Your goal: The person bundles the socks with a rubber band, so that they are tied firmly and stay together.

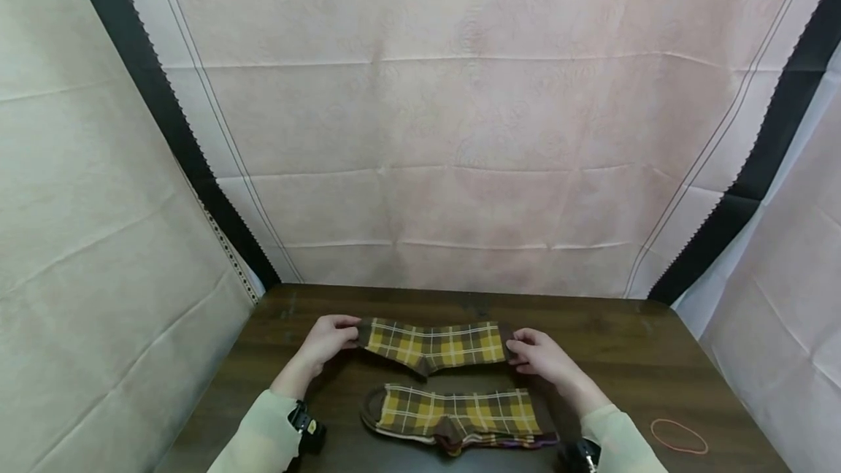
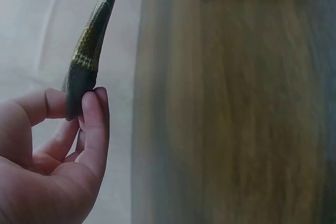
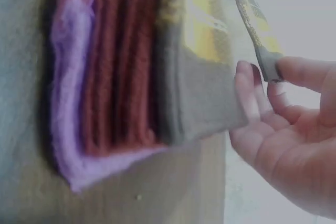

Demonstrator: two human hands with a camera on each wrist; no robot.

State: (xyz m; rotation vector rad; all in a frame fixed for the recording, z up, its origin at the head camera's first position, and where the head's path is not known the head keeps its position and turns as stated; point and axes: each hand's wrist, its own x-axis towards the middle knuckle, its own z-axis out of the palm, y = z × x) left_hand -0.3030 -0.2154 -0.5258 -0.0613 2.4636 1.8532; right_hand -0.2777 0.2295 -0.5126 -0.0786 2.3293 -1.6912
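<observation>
A yellow and brown plaid sock [image 1: 430,345] with dark ends and a dark heel is stretched sideways between my two hands. At its left end, my left hand [image 1: 338,338] pinches the dark part between thumb and fingers; the left wrist view shows this dark end [image 2: 81,85] edge-on. My right hand [image 1: 535,352] pinches the other dark end [image 3: 270,64]. Nearer to me lies a stack of folded socks [image 1: 460,414], with a matching plaid one on top. In the right wrist view the stack shows maroon layers [image 3: 123,66] and a purple sock [image 3: 68,87] beside the plaid one.
A pinkish rubber band [image 1: 680,436] lies on the brown wooden table [image 1: 631,363] at the right. Pale cloth walls [image 1: 460,130] with black edging stand behind the table and at both sides. Dark wrist devices [image 1: 309,429] are strapped over the light green sleeves.
</observation>
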